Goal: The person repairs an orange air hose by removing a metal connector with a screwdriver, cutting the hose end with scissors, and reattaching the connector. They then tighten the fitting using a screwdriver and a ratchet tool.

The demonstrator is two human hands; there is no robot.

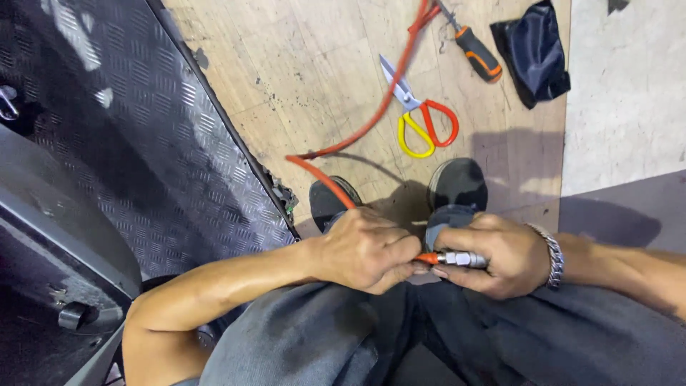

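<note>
Low in the frame's centre, the left hand (364,250) pinches the orange hose (371,121) while the right hand (496,256) clasps its metal fitting (461,258) — both grips clenched. On the floor (300,78) above lie scissors (418,114) and a screwdriver (475,48) — upper centre.

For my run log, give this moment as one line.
left hand: grips orange hose end | right hand: holds metal fitting | floor: scissors, screwdriver
</note>
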